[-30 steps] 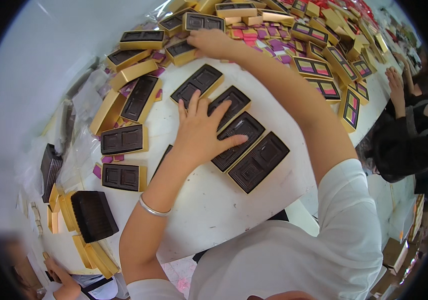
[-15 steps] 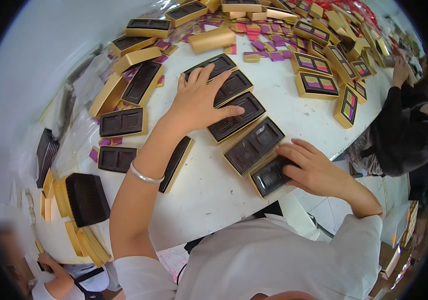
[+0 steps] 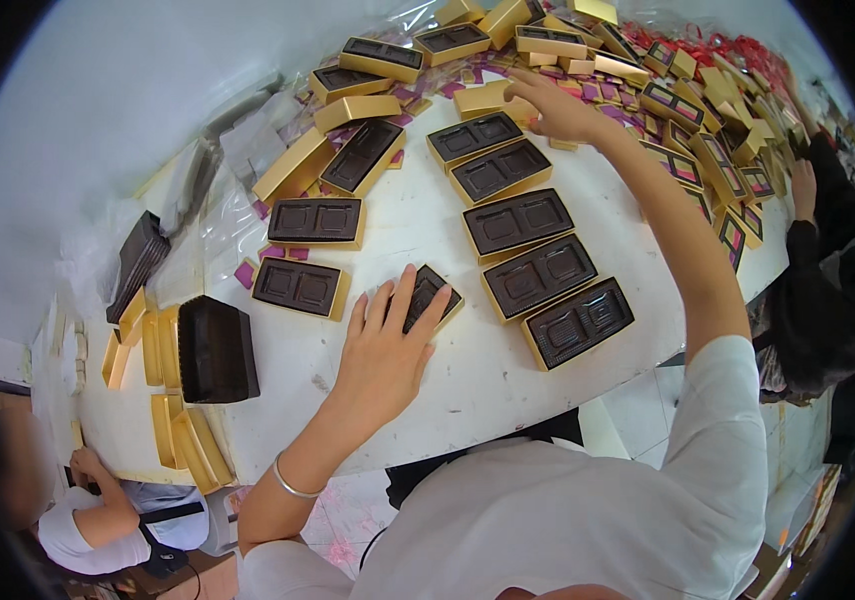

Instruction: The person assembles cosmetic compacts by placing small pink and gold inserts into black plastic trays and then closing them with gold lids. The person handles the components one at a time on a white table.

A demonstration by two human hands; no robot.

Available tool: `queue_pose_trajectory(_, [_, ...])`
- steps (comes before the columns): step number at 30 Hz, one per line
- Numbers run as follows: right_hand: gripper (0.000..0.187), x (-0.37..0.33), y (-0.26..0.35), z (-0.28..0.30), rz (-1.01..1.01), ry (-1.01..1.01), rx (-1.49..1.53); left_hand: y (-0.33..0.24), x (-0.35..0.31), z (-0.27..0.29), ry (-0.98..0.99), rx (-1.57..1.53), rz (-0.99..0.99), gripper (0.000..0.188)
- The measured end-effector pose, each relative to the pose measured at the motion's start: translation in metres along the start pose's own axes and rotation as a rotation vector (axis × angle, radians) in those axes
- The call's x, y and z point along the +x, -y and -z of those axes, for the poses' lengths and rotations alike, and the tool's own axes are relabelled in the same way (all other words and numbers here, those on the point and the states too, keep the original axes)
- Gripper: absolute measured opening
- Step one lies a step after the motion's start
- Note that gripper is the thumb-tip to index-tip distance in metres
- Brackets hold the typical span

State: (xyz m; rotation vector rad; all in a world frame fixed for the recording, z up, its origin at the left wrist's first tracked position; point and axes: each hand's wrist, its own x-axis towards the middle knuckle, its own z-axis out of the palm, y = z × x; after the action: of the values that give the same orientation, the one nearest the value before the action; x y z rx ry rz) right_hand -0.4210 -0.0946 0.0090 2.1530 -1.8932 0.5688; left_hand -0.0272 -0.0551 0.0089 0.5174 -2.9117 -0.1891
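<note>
My left hand (image 3: pixel 380 365) rests spread over a small gold box with a dark plastic tray (image 3: pixel 435 293), its fingers lying across the top. My right hand (image 3: pixel 560 108) is stretched far forward, fingers apart, beside a gold box (image 3: pixel 484 101) lying on its side; I cannot tell whether it touches it. Between my arms runs a slanting row of several gold boxes with dark two-hollow trays, from the far tray box (image 3: pixel 478 137) to the nearest tray box (image 3: pixel 581 318). The hollows of these trays hold nothing.
More tray boxes (image 3: pixel 300 285) line the left side. A dark stack of trays (image 3: pixel 218 350) and gold box sleeves (image 3: pixel 198 450) stand at the far left. Purple and gold squares (image 3: pixel 603 92) lie scattered at the back. Filled boxes (image 3: pixel 720 165) are piled right, near another person's hand (image 3: pixel 804 188).
My left hand has left the row and come down onto the box to its left. My right hand has moved from the nearest box to the far end. The view has shifted.
</note>
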Motion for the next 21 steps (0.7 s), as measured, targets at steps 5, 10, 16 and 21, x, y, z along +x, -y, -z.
queue_pose_trajectory(5, [0.039,0.025,-0.033,-0.015,-0.276,0.235,0.141,0.009,0.04,-0.02,-0.085,0.102,0.103,0.064])
queue_pose_trajectory(10, [0.039,0.003,-0.042,0.005,-0.747,0.0,0.573,0.033,0.085,-0.025,-0.106,0.228,0.062,0.067])
queue_pose_trajectory(16, [0.052,-0.036,0.023,0.069,-0.783,-0.224,1.609,0.089,0.108,-0.013,-0.137,0.199,0.167,0.078])
queue_pose_trajectory(21, [0.056,-0.039,0.075,0.072,-0.62,0.133,1.608,0.119,0.088,-0.005,-0.086,0.219,0.309,0.076])
